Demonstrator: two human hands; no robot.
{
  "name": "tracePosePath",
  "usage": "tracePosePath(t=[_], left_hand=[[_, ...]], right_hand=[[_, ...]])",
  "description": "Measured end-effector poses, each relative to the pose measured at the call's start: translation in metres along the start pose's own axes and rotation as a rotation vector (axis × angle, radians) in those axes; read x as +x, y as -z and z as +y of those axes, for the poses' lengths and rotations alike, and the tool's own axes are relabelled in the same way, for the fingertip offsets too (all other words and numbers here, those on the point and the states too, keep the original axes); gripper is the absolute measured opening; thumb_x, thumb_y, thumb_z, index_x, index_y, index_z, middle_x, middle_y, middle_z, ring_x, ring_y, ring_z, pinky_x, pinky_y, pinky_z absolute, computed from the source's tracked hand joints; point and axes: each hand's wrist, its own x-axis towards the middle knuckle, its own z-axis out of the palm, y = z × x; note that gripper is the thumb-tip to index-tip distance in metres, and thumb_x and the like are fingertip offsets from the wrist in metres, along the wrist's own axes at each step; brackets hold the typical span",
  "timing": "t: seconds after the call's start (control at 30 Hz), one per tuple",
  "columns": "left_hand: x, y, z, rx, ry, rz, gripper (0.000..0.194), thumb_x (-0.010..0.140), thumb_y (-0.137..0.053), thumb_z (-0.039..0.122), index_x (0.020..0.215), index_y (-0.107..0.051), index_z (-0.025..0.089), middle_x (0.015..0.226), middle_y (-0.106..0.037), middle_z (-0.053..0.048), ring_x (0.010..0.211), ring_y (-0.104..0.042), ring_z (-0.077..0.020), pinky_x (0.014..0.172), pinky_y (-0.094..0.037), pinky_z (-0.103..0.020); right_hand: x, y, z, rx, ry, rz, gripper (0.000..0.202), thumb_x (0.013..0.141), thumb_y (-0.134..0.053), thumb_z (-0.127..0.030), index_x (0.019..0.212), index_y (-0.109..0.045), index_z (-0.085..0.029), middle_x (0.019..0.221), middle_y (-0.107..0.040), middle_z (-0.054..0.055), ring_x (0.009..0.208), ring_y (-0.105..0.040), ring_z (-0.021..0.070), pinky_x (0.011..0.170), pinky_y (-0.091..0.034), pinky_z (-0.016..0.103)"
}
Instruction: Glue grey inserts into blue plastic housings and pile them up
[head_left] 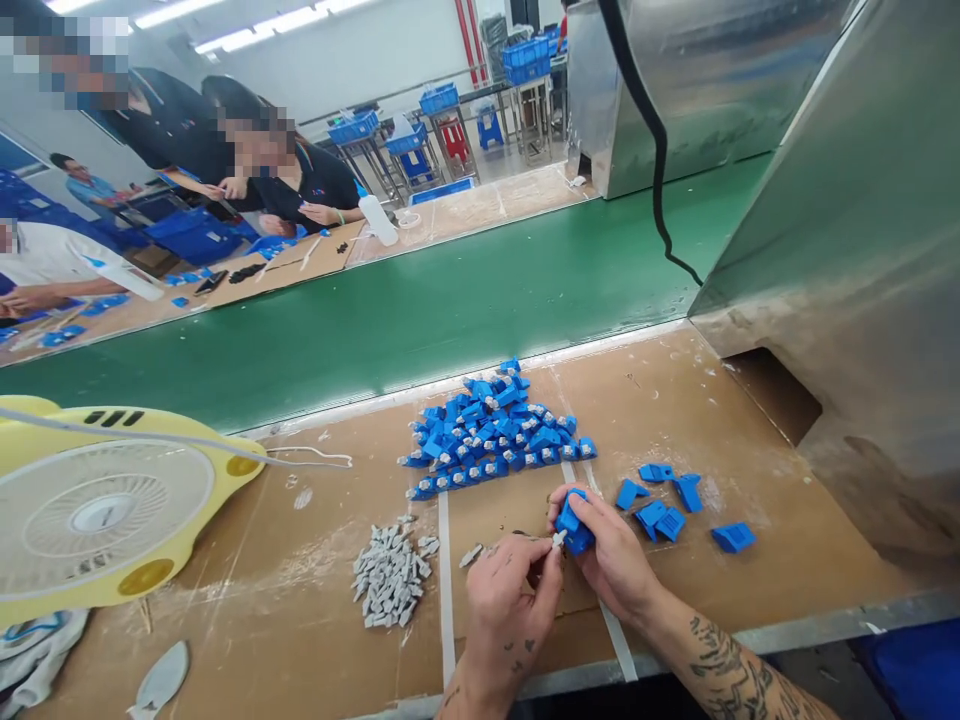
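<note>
My right hand [611,550] is wrapped round a blue plastic part [574,520], perhaps more than one; the fingers hide some of it. Pinched between thumb and forefinger of my left hand [514,590] is a small light grey piece [559,539], touching or very near the blue part. Left of my hands lies a heap of small grey pieces [391,575], with one loose grey piece [471,556] closer to my left hand. Beyond them is a pile of blue parts with pale tips [487,425], its front edge a neat row. Several loose blue parts [660,520] lie right of my right hand.
A yellow fan [225,490] lies at the left, its white cord [300,455] on the cardboard-covered table [787,540]. Behind runs a green conveyor belt [420,300], with co-workers at the far side. A metal housing [847,330] with a black cable [652,140] stands right.
</note>
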Motion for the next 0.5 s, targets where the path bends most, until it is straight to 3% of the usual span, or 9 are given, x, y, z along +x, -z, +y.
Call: tracePosePath(t=[0.17,0.5], left_hand=[[-0.005,-0.005,-0.003,0.01,0.024,0.033,0.019,0.099,-0.055,0.015,0.085,-0.067,0.02,0.069,-0.073,0.001,0.056,-0.069,-0.0125,0.054,-0.053,-0.02],[-0.016,-0.011,-0.005,0.0,0.025,0.093,0.015,0.096,-0.057,0.01,0.091,-0.068,0.019,0.076,-0.074,-0.002,0.062,-0.072,-0.0133,0.062,-0.057,-0.02]], right_hand=[[-0.006,-0.006,0.009,-0.014,0.074,-0.012,0.047,0.067,-0.087,-0.061,0.083,-0.066,-0.022,0.079,-0.068,0.0,0.074,-0.059,0.0176,0.07,-0.049,0.029],[-0.008,-0.011,0.017,0.0,0.077,-0.028,0.046,0.07,-0.084,-0.06,0.087,-0.062,-0.023,0.078,-0.069,0.001,0.075,-0.064,0.0199,0.071,-0.05,0.031]])
